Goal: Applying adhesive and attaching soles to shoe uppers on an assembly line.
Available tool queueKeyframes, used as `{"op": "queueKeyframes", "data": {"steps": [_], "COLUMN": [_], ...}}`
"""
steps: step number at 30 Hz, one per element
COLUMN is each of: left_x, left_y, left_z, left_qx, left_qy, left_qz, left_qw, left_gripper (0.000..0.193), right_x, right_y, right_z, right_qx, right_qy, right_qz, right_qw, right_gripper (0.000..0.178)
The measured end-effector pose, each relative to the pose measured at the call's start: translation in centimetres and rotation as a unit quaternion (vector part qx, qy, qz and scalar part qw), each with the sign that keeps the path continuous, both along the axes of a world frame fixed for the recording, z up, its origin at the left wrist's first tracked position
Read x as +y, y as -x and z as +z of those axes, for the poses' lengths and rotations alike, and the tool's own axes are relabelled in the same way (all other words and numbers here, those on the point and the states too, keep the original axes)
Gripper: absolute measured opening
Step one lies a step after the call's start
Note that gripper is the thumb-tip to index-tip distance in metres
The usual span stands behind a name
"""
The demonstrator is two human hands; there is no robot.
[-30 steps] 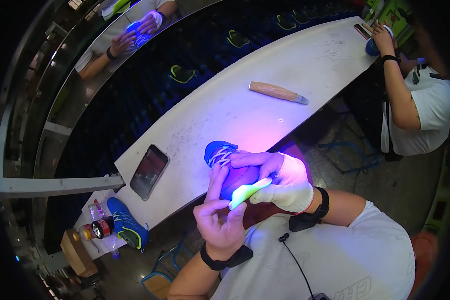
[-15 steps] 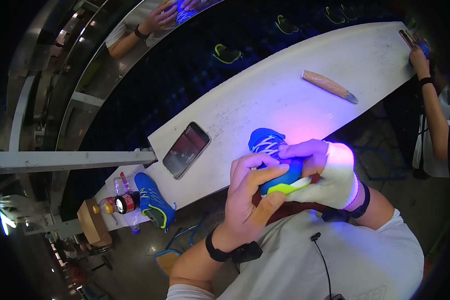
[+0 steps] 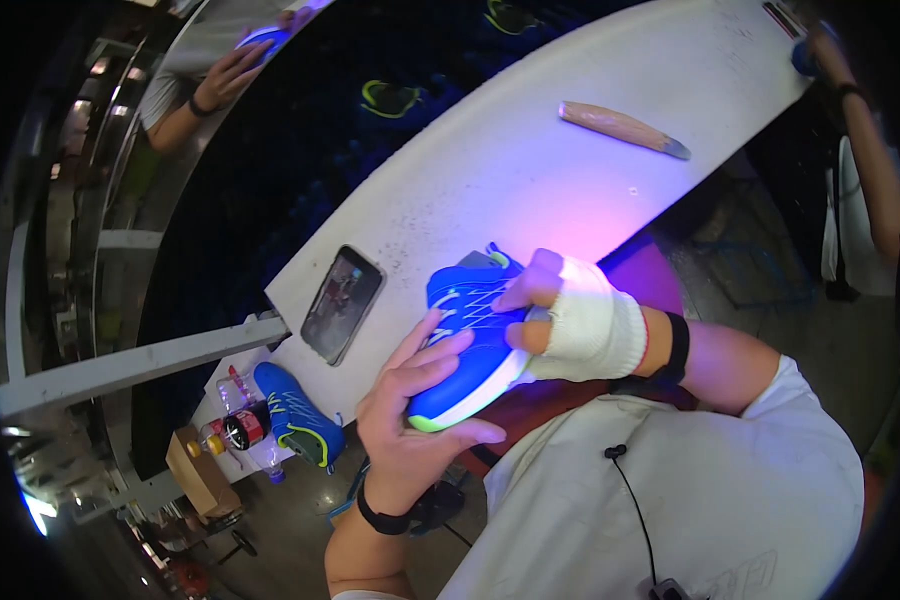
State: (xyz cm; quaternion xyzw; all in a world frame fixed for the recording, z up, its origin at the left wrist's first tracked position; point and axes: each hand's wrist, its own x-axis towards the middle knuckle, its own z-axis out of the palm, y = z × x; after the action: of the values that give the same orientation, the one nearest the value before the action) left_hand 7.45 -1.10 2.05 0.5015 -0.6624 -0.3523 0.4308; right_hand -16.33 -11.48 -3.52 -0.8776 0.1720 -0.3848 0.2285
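Left hand (image 3: pixel 410 420): bare, grip closed around toe of blue mesh sneaker (image 3: pixel 470 345).
Right hand (image 3: pixel 570 315): cloth-wrapped, grip clamped on sneaker's laced upper.
Sneaker: white-and-lime sole, held over pale speckled counter (image 3: pixel 530 170) edge, beside a flat phone (image 3: pixel 342 303).

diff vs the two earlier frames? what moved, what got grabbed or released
The blue shoe with white laces was turned over: a second ago its pale sole faced up, now laces face up. Left hand shifted from the sole edge to cupping the toe. Bandaged right hand stays on the shoe. Nothing released. Black phone and wooden-handled tool lie on the white table as before.
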Motion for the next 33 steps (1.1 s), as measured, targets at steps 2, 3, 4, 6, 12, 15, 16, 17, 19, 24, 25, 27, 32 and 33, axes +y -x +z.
{"op": "queueKeyframes", "data": {"steps": [2, 3, 4, 6, 12, 15, 16, 17, 19, 24, 25, 27, 32, 33], "left_x": [0.6, 0.8, 0.6, 1.2, 1.6, 1.4, 0.9, 0.6, 0.9, 1.2, 1.2, 0.9, -0.2, -0.2], "left_y": [-0.2, -0.4, -0.5, -1.3, -2.5, -2.6, -2.5, -2.5, -2.6, -0.6, -0.4, -0.8, 0.2, 1.7], "left_z": [-0.6, -0.8, -1.0, -2.0, -0.9, 0.0, -0.2, -0.3, -1.4, -0.9, -0.6, 0.7, 3.4, 2.1], "left_qx": [0.005, 0.004, 0.014, 0.047, 0.121, 0.096, 0.045, -0.006, -0.005, -0.139, -0.167, -0.192, -0.144, -0.132], "left_qy": [0.004, 0.015, 0.025, 0.004, -0.16, -0.305, -0.335, -0.365, -0.347, -0.317, -0.305, -0.282, -0.137, -0.036], "left_qz": [0.003, 0.013, 0.018, 0.022, 0.068, 0.108, 0.102, 0.095, 0.105, 0.169, 0.151, 0.145, -0.02, -0.011], "left_qw": [1.0, 1.0, 0.999, 0.999, 0.977, 0.941, 0.936, 0.926, 0.932, 0.923, 0.925, 0.929, 0.98, 0.991], "left_gripper": [0.071, 0.068, 0.061, 0.055, 0.058, 0.089, 0.088, 0.087, 0.088, 0.089, 0.089, 0.09, 0.08, 0.074], "right_x": [0.0, -0.1, -0.2, -0.1, 0.3, 1.0, 1.1, 1.3, 1.8, 3.3, 3.5, 3.6, 5.1, 4.5], "right_y": [0.2, 0.0, -0.3, -0.6, -2.2, -3.1, -3.3, -3.6, -3.9, -4.4, -4.2, -3.2, 0.5, 1.8], "right_z": [0.5, 0.3, -0.2, -1.4, -4.9, -5.3, -5.5, -5.7, -6.0, -6.9, -7.0, -7.0, -6.3, -4.4], "right_qx": [0.039, 0.039, 0.009, -0.013, -0.071, -0.055, -0.054, -0.056, -0.073, -0.07, -0.064, -0.061, -0.163, -0.162], "right_qy": [0.005, 0.001, 0.001, -0.047, -0.009, 0.015, 0.035, 0.033, 0.031, 0.043, 0.044, 0.056, -0.223, -0.213], "right_qz": [0.004, 0.0, -0.011, -0.02, 0.012, 0.009, -0.002, 0.003, -0.019, -0.045, -0.065, -0.039, -0.14, -0.146], "right_qw": [0.999, 0.999, 1.0, 0.999, 0.997, 0.998, 0.998, 0.998, 0.997, 0.996, 0.995, 0.996, 0.951, 0.952], "right_gripper": [0.023, 0.023, 0.032, 0.05, 0.051, 0.037, 0.03, 0.03, 0.024, 0.029, 0.029, 0.039, 0.07, 0.074]}}
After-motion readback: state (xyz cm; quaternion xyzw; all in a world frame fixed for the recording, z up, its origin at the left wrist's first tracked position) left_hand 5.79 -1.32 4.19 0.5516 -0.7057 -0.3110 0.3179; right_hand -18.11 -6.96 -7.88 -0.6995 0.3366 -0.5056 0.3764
